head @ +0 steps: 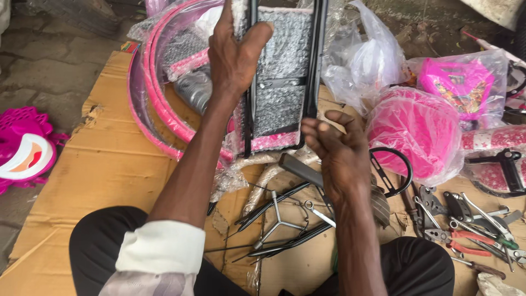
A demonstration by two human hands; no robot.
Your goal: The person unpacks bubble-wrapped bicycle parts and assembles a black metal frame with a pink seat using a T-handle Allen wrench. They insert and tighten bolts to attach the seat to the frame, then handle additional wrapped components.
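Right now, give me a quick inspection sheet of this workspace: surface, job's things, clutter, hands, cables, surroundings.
Surface: flattened brown cardboard sheet on the ground, torn at its left edge.
Job's things: black metal frame wrapped in bubble wrap, held upright; pink-rimmed wheels in clear plastic behind it.
Clutter: red-handled pliers and spanners at right; black metal rods and a three-way wrench in the middle; pink plastic parts in clear bags.
Hands: left hand grips the frame's left bar; right hand open, fingers curled, beside the frame's lower edge.
Cables: nothing seen.
Surroundings: paved ground; pink and white plastic part at far left.
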